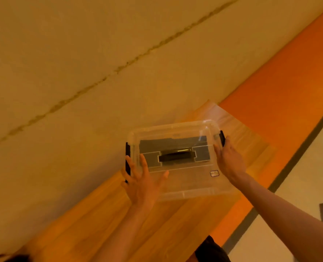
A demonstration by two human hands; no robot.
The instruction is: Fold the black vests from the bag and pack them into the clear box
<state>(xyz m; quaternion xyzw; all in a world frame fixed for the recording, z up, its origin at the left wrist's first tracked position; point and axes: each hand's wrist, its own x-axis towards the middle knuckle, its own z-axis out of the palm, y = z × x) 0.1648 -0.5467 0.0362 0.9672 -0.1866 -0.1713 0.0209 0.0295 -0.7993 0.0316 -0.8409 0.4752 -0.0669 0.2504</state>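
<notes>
Both spread flat, our left hand (141, 178) and right hand (228, 159) press the ends of the clear lidded plastic box (185, 184) at the wooden counter's (175, 233) far end, dark folded fabric (151, 144) already inside, so packing seems nearly done.

The clear box (177, 161) looks like glossy see-through plastic with black plastic latches, on a smooth wood-grain table (119, 224).

Wooden table (156, 224), clear box (183, 178) at its far end, lid on
</notes>
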